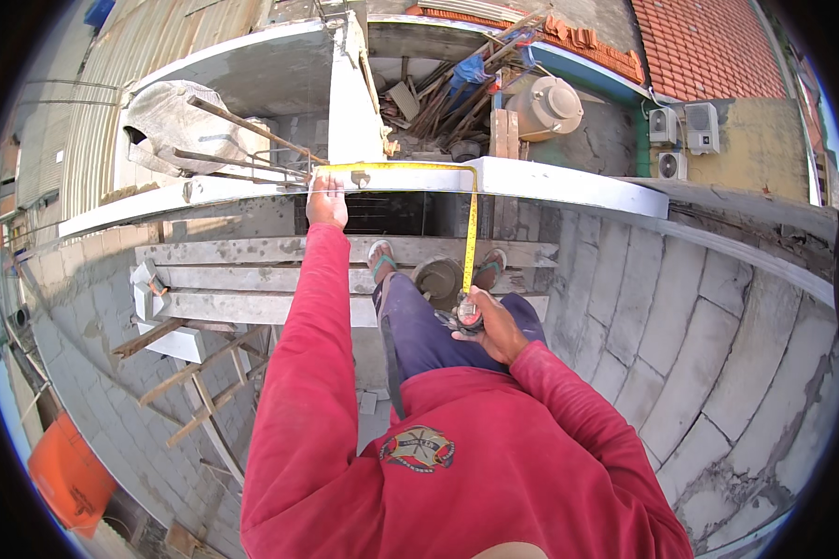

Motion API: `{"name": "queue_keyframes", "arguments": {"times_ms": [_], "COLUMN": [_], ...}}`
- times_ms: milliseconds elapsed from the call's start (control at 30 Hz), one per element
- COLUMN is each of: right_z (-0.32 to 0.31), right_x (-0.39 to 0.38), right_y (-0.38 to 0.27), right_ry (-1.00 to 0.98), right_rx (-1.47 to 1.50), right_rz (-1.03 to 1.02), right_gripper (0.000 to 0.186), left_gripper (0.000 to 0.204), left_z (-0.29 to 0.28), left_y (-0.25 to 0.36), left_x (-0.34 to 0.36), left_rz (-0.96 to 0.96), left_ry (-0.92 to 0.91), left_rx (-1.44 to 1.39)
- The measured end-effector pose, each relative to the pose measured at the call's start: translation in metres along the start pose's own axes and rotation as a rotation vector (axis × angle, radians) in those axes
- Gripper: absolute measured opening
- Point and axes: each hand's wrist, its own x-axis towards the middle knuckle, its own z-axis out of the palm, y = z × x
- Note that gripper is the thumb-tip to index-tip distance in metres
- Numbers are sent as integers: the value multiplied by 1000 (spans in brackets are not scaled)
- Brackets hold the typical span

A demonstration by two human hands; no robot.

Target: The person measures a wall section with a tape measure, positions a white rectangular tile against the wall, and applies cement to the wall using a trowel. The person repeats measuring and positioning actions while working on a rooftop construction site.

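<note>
My left hand (328, 200) is at the white ledge (569, 186) ahead, its fingers at the end of a yellow tape measure blade (401, 169). The blade runs right along the ledge, bends near its middle and comes down toward me. My right hand (494, 331) is closed on the tape measure's case (469, 311) in front of my right thigh. Below, my sandalled feet stand on wooden planks (214, 279), with a bucket of grey material (438, 279) between them.
Rebar rods (247, 126) stick up left of my left hand. A dark opening (382, 212) lies below the ledge. A wooden ladder-like frame (205, 401) is at lower left, a block wall (680, 335) on the right. Beyond are a tank (545, 112), piled timber (452, 121) and air-conditioning units (701, 128).
</note>
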Motion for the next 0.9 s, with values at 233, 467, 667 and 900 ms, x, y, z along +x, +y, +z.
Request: {"name": "queue_keyframes", "arguments": {"times_ms": [233, 467, 667, 900], "right_z": [-3, -8, -9, -9], "right_x": [2, 4, 7, 6], "right_y": [1, 6, 7, 6], "right_ry": [-9, -40, -27, -20], "right_rx": [-4, 10, 11, 8], "right_rz": [-1, -24, -15, -19], "right_gripper": [29, 30, 31, 32], "left_gripper": [43, 43, 39, 37], "left_z": [-7, -8, -7, -7], "left_y": [1, 2, 2, 4], "left_x": [6, 10, 9, 9], "left_rz": [-10, 1, 6, -5], "left_ry": [-9, 1, 10, 6], "left_rx": [-8, -6, 2, 7]}}
